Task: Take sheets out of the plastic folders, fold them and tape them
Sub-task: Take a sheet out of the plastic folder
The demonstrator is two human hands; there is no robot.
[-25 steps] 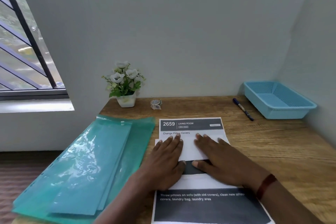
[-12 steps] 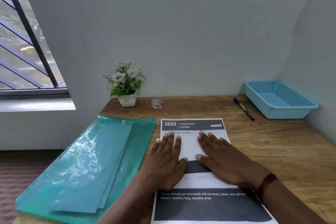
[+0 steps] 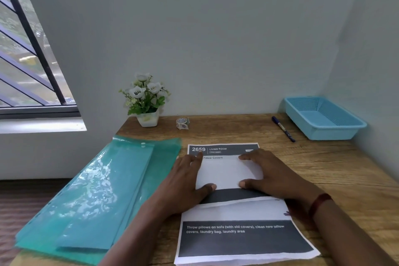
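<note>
While the fold is being set: both hands lie flat on a small folded sheet (image 3: 226, 173) that rests on a larger printed page (image 3: 241, 237) on the counter (image 3: 323, 168).
Change: over the last second the hands have slid apart, from side by side at the middle of the folded sheet out to its two side edges.
Left hand (image 3: 183, 181): open palm pressing down on the left edge, fingers reaching up to the "2659" header, thumb at the near edge; its grip is released, nothing held.
Right hand (image 3: 272, 175): likewise flat and unclenched on the right edge, thumb at the near edge.
Meaning: the outward sweep looks like crease-flattening, so folding seems nearly done and taping comes next.
Tape roll (image 3: 182, 123): untouched at the back of the counter, beside the flower pot (image 3: 148, 117).
Plastic folders (image 3: 97, 190): stacked to the left, overlapping.
Blue basket (image 3: 345, 131): at the far right, a pen (image 3: 282, 128) near it.
</note>
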